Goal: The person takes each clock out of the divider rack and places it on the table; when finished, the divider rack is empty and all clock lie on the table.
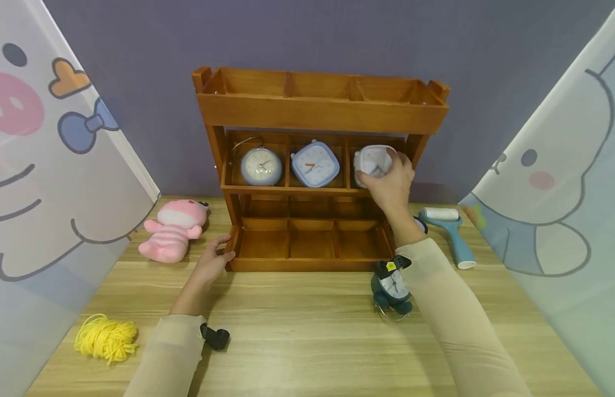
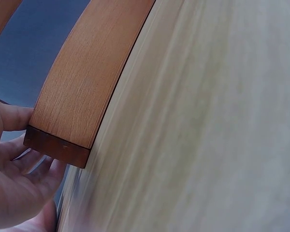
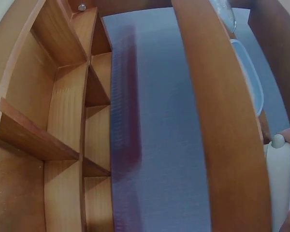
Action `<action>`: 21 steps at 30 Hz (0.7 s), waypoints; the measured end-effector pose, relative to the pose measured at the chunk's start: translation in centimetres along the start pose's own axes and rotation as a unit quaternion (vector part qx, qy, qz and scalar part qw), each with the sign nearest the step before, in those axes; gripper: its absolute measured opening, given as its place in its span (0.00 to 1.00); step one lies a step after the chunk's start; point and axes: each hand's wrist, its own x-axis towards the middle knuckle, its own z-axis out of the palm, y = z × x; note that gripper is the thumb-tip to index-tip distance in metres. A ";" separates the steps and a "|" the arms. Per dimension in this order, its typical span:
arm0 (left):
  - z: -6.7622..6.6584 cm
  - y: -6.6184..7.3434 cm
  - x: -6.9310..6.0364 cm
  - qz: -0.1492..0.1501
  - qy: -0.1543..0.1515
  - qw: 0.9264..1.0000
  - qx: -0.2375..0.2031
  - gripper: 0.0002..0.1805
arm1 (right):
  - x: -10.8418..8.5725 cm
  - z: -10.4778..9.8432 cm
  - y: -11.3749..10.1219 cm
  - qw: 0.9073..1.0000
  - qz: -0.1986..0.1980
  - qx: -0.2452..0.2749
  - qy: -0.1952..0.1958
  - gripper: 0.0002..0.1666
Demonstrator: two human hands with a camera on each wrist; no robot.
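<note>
A brown wooden shelf rack [image 1: 317, 114] with three tiers of compartments stands against the back wall. My right hand [image 1: 394, 186] holds a white alarm clock [image 1: 370, 156] by its sides at the middle tier's right compartment. In the right wrist view the clock [image 3: 279, 186] shows edge-on, fingertips on it. To its left sit a blue rounded-square clock [image 1: 315, 164] and a round pale clock [image 1: 261, 166], one per compartment. My left hand [image 1: 214, 262] grips the rack's lower left end; the left wrist view has thumb and fingers on opposite sides of that wooden end [image 2: 82, 92].
A dark green alarm clock [image 1: 394, 286] lies in front of the rack, partly behind my right wrist. Right of the rack is a blue lint roller [image 1: 458, 242]. A pink plush toy [image 1: 175, 230] and yellow yarn [image 1: 107, 338] lie at left.
</note>
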 end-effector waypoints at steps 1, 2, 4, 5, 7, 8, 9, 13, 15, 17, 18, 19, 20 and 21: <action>0.1 0.0 0.0 0.003 0.006 1.000 0.003 0.30 | -0.1 -0.2 -0.1 1.000 -0.005 0.004 0.004 0.49; 0.1 0.0 0.0 0.005 0.007 1.000 0.005 0.30 | -0.1 -0.3 -0.1 1.000 -0.010 0.008 0.007 0.49; 0.2 0.0 0.0 0.006 0.009 1.000 0.005 0.30 | -0.4 -0.7 -0.4 1.000 -0.015 0.016 0.009 0.49; 0.2 0.1 0.0 0.004 0.010 1.000 0.002 0.30 | -0.5 -0.9 -0.5 1.000 -0.017 0.017 0.009 0.49; 0.2 0.1 -0.1 0.001 0.008 1.000 0.000 0.30 | -0.8 -1.2 -0.6 1.000 -0.020 0.022 0.010 0.49; 0.2 0.2 -0.2 -0.002 0.002 1.000 -0.004 0.30 | -0.9 -1.3 -0.6 0.999 -0.022 0.022 0.010 0.49; 0.2 0.2 -0.2 -0.004 0.001 1.000 -0.006 0.30 | -1.1 -1.5 -0.6 0.999 -0.024 0.022 0.010 0.49; 0.2 0.2 -0.2 -0.010 -0.002 1.000 -0.006 0.31 | -1.7 -2.1 -0.5 0.999 -0.036 0.016 0.009 0.49; 0.1 0.3 -0.1 -0.011 -0.001 1.000 -0.007 0.31 | -2.2 -2.4 -0.5 0.999 -0.039 0.012 0.003 0.50; 0.1 0.2 0.0 -0.011 0.000 1.000 -0.007 0.31 | -2.7 -2.8 -0.6 0.999 -0.044 0.012 -0.007 0.49; 0.1 0.2 0.0 -0.010 0.000 1.000 -0.007 0.31 | -3.1 -3.0 -0.6 0.999 -0.046 0.010 -0.013 0.50; 0.1 0.2 0.1 -0.011 0.000 1.000 -0.009 0.31 | -3.4 -3.2 -0.7 0.999 -0.049 0.009 -0.021 0.49; 0.1 0.2 0.1 -0.010 0.000 1.000 -0.008 0.31 | -3.8 -3.4 -0.6 0.998 -0.052 0.007 -0.028 0.49; 0.0 0.1 0.1 -0.010 -0.001 1.000 -0.007 0.31 | -4.1 -3.6 -0.6 0.998 -0.054 0.005 -0.037 0.49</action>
